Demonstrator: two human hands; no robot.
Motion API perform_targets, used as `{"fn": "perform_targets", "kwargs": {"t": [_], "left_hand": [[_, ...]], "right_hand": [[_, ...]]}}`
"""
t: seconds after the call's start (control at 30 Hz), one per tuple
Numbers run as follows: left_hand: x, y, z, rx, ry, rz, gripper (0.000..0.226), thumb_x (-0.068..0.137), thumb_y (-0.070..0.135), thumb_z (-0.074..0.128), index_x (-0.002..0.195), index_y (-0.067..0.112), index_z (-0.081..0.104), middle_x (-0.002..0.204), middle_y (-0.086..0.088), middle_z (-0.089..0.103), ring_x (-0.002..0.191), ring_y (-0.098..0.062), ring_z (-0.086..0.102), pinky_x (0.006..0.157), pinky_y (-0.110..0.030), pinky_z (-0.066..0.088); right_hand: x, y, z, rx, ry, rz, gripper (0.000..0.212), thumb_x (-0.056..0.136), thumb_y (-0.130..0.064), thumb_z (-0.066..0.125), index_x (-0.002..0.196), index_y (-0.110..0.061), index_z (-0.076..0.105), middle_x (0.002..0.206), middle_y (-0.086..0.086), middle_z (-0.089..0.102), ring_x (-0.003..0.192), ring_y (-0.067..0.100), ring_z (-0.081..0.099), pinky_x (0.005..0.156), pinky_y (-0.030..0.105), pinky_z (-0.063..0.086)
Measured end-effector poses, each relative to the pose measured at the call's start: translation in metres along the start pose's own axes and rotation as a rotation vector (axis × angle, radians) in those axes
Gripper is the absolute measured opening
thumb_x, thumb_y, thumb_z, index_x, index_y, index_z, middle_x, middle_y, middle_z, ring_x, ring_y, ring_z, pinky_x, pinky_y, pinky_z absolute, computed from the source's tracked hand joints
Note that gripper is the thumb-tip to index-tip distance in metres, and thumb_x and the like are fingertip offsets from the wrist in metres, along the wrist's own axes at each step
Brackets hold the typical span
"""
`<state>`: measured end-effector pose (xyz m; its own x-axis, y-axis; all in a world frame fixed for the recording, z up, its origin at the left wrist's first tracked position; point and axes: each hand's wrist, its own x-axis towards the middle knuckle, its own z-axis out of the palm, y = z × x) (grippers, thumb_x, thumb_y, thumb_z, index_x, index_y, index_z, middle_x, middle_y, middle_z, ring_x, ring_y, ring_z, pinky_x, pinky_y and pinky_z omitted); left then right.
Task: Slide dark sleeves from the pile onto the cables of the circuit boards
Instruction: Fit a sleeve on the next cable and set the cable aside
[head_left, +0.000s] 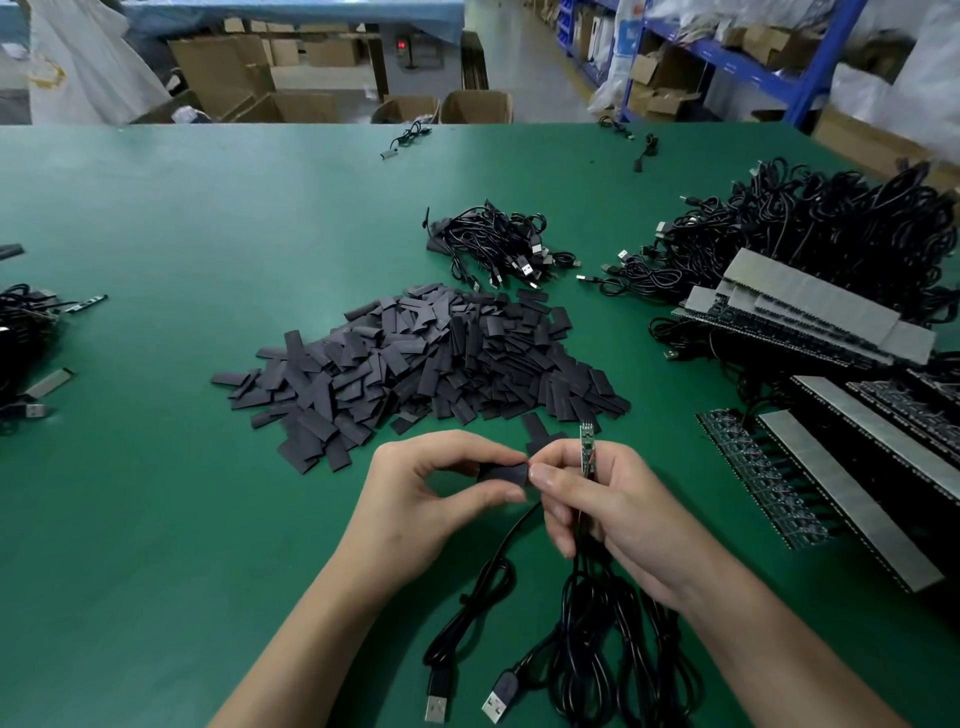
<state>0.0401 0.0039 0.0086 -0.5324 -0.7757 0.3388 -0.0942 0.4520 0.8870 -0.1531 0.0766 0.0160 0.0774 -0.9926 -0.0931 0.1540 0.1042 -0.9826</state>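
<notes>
It was a warehouse room, with cardboard boxes on the floor and blue shelving along the right wall. A wide green table filled the space in front of the person.

Both hands were raised just above the table's near edge, forearms angled in from below. The left hand was curled, with thumb and forefinger pinching one dark sleeve by its long edges and holding it roughly level. The right hand gripped a narrow circuit board, which stood upright above the knuckles. Its forefinger reached across to touch the sleeve's right end.

The sleeve was short, flat and matt charcoal. A black cable dropped from the right fist into loose coils on the table, close to two USB plugs. Another thin lead ran down from just under the sleeve. I could not tell whether it passed through the sleeve.

Just beyond the hands lay the pile of sleeves, a broad low heap of the same dark pieces. Behind it sat a small bundle of cables. To the right were a large tangle of cables and rows of boards with grey strips.
</notes>
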Motion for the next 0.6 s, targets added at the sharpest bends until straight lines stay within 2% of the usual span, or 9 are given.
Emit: {"fn": "perform_targets", "kwargs": {"t": [0.17, 0.3, 0.43, 0.6], "left_hand": [[0.0004, 0.0008, 0.002, -0.059, -0.001, -0.016, 0.02, 0.08, 0.036, 0.082, 0.099, 0.034, 0.079, 0.097, 0.007, 0.078, 0.093, -0.019, 0.075, 0.086, -0.03, 0.057], [0.0011, 0.0006, 0.004, -0.081, 0.001, 0.002, 0.021, 0.079, 0.029, 0.083, 0.1, 0.025, 0.081, 0.099, 0.005, 0.078, 0.095, -0.021, 0.073, 0.086, -0.035, 0.058], [0.0015, 0.0019, 0.0052, -0.104, -0.006, -0.005, 0.023, 0.079, 0.021, 0.084, 0.101, 0.024, 0.08, 0.1, 0.004, 0.077, 0.096, -0.02, 0.073, 0.086, -0.031, 0.057], [0.0006, 0.0031, 0.0054, -0.123, -0.001, -0.034, 0.021, 0.079, 0.032, 0.082, 0.1, 0.026, 0.081, 0.1, 0.004, 0.078, 0.095, -0.02, 0.074, 0.087, -0.03, 0.057]], "right_hand": [[-0.0001, 0.0006, -0.0015, 0.019, -0.009, 0.005, 0.009, 0.091, -0.026, 0.07, 0.086, -0.026, 0.077, 0.06, -0.001, 0.055, 0.046, 0.014, 0.053, 0.054, 0.018, 0.047], [0.0006, 0.0019, -0.0028, 0.039, -0.022, -0.003, 0.005, 0.087, -0.032, 0.075, 0.088, -0.028, 0.079, 0.059, -0.003, 0.056, 0.045, 0.013, 0.053, 0.054, 0.017, 0.047], [0.0006, 0.0041, -0.0044, 0.049, -0.03, -0.004, 0.009, 0.083, -0.037, 0.077, 0.088, -0.029, 0.079, 0.058, -0.005, 0.058, 0.045, 0.011, 0.054, 0.053, 0.017, 0.047], [0.002, 0.0062, -0.0053, 0.056, -0.022, -0.004, 0.011, 0.081, -0.037, 0.08, 0.088, -0.028, 0.079, 0.057, -0.004, 0.059, 0.044, 0.011, 0.054, 0.054, 0.016, 0.046]]}}
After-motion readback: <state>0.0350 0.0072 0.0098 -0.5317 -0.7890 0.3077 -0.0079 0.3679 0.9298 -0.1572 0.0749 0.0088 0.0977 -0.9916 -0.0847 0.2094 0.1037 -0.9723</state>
